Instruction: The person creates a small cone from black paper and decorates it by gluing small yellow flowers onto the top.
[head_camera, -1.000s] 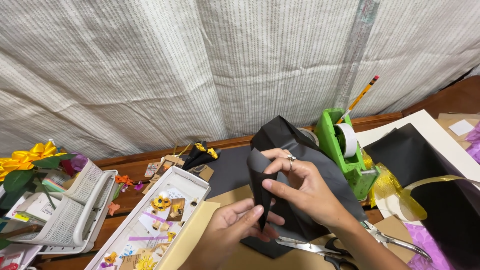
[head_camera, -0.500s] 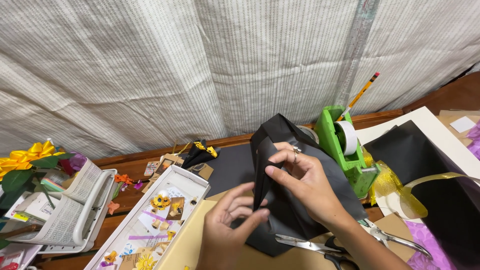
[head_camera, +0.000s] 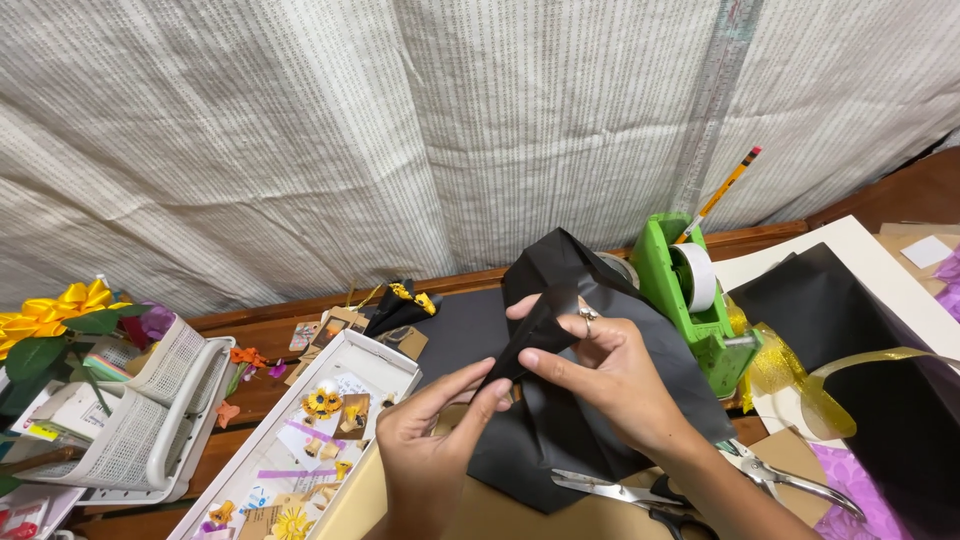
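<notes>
Sitting at far left, a white mesh basket held small packages, beside a long white tray of little flower cards. The left hand pinched the lower tip of a folded black paper sheet — matte, creased; the right hand gripped its upper fold. Rightward stood a green tape dispenser — scissors lay below the paper

Green tape dispenser w/ pencil behind; scissors at front; white tray of paper flowers, basket left; gold ribbon right.
</notes>
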